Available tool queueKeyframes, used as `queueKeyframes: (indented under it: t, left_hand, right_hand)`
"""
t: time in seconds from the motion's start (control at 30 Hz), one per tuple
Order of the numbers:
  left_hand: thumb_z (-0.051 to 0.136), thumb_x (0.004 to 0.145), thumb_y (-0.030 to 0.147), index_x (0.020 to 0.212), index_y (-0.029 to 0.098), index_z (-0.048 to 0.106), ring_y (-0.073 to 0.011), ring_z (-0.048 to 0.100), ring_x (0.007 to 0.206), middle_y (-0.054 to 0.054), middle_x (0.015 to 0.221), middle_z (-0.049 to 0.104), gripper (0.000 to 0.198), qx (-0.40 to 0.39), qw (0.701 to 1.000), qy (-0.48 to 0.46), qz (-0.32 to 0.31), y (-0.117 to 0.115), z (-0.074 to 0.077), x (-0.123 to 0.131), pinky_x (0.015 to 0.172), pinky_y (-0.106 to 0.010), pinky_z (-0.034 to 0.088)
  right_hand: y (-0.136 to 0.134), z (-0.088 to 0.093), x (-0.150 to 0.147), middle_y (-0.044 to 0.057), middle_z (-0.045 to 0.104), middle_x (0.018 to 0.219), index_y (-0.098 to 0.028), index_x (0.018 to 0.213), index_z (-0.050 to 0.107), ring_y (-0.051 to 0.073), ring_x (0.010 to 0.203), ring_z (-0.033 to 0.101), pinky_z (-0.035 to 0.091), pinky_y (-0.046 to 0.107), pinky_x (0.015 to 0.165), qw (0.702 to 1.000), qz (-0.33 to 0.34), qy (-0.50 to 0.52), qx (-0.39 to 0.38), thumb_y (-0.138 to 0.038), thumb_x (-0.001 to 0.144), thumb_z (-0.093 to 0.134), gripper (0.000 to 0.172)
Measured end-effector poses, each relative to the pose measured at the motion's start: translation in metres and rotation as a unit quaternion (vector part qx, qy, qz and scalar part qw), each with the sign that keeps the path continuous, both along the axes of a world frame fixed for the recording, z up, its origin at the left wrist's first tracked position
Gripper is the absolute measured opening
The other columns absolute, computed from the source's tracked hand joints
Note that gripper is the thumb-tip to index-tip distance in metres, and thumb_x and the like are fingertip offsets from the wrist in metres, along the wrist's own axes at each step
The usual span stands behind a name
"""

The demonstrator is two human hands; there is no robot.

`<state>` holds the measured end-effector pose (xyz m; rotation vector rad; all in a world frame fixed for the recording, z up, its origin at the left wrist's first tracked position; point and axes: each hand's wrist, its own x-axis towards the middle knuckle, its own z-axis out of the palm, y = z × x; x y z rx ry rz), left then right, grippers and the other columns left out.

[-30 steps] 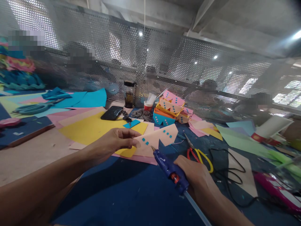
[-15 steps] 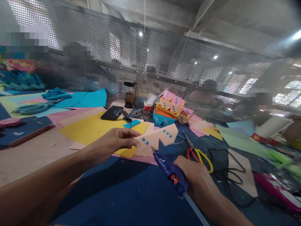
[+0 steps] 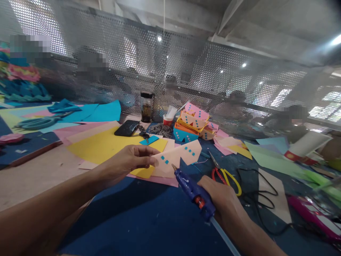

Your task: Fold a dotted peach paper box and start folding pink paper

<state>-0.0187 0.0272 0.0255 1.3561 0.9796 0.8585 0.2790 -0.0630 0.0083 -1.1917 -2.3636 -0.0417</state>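
My left hand [image 3: 130, 160] pinches the left end of a folded peach paper piece [image 3: 178, 158] dotted with small teal squares and holds it just above the table. My right hand [image 3: 222, 199] is wrapped round a blue glue gun [image 3: 194, 193]. The gun's nozzle points at the lower edge of the peach piece, nearly touching it. A clear glue stick juts from the back of the gun.
Red and yellow scissors [image 3: 226, 176] and a black cord [image 3: 255, 197] lie to the right. A stack of folded paper pieces [image 3: 193, 122], a black phone [image 3: 127, 128], a dark jar [image 3: 146, 106] and coloured sheets [image 3: 103, 144] cover the table. A perforated metal screen [image 3: 186, 71] stands behind, with other people beyond it.
The glue gun has shifted very slightly to the right. The left hand and the peach piece have stayed in place.
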Motion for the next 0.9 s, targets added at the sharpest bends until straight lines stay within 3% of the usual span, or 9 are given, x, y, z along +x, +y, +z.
queueKeyframes:
  t: [0.37, 0.57, 0.7, 0.83, 0.9]
  left_hand:
    - [0.091, 0.069, 0.038, 0.098, 0.022, 0.082, -0.0114, 0.062, 0.078, -0.003, 0.093, 0.077, 0.035, -0.030, 0.999, -0.034, 0.009, 0.006, -0.004, -0.004, 0.072, -0.019, 0.048]
    - [0.094, 0.065, 0.030, 0.092, 0.021, 0.082, -0.0109, 0.063, 0.079, -0.003, 0.086, 0.076, 0.031, -0.065, 0.995, -0.074, 0.033, 0.008, -0.005, -0.005, 0.073, -0.017, 0.050]
    - [0.093, 0.067, 0.029, 0.092, 0.022, 0.082, -0.0108, 0.064, 0.081, -0.003, 0.094, 0.077, 0.029, -0.065, 0.993, -0.082, 0.049, 0.009, -0.004, -0.007, 0.073, -0.016, 0.052]
    - [0.094, 0.065, 0.027, 0.093, 0.023, 0.083, -0.0113, 0.063, 0.078, -0.004, 0.096, 0.077, 0.030, -0.053, 0.991, -0.089, 0.082, 0.014, -0.006, -0.010, 0.068, -0.016, 0.052]
    - [0.093, 0.066, 0.027, 0.092, 0.024, 0.082, -0.0111, 0.063, 0.074, -0.003, 0.091, 0.076, 0.029, -0.050, 0.990, -0.096, 0.086, 0.018, -0.008, -0.011, 0.064, -0.017, 0.052]
  right_hand:
    - [-0.001, 0.009, -0.002, -0.002, 0.072, 0.083, -0.024, 0.090, 0.065, 0.014, 0.072, 0.070, 0.047, 0.020, 0.063, 0.995, -0.053, 0.076, -0.044, -0.020, 0.088, 0.061, 0.006]
    - [-0.006, 0.017, -0.003, -0.002, 0.074, 0.080, -0.022, 0.094, 0.066, 0.013, 0.067, 0.070, 0.050, 0.020, 0.064, 0.979, -0.045, 0.166, -0.112, -0.022, 0.084, 0.069, 0.011]
    - [-0.009, 0.027, 0.001, 0.000, 0.071, 0.079, -0.021, 0.089, 0.066, 0.014, 0.066, 0.066, 0.049, 0.022, 0.063, 0.976, -0.042, 0.175, -0.122, -0.031, 0.087, 0.069, 0.010]
    - [-0.013, 0.033, 0.018, 0.004, 0.068, 0.091, -0.022, 0.092, 0.065, 0.016, 0.080, 0.063, 0.048, 0.025, 0.067, 0.977, -0.042, 0.156, -0.138, -0.042, 0.094, 0.064, 0.020]
    - [-0.017, 0.027, 0.032, 0.000, 0.065, 0.083, -0.023, 0.091, 0.064, 0.015, 0.072, 0.060, 0.047, 0.025, 0.064, 0.974, -0.060, 0.151, -0.159, -0.045, 0.096, 0.062, 0.023]
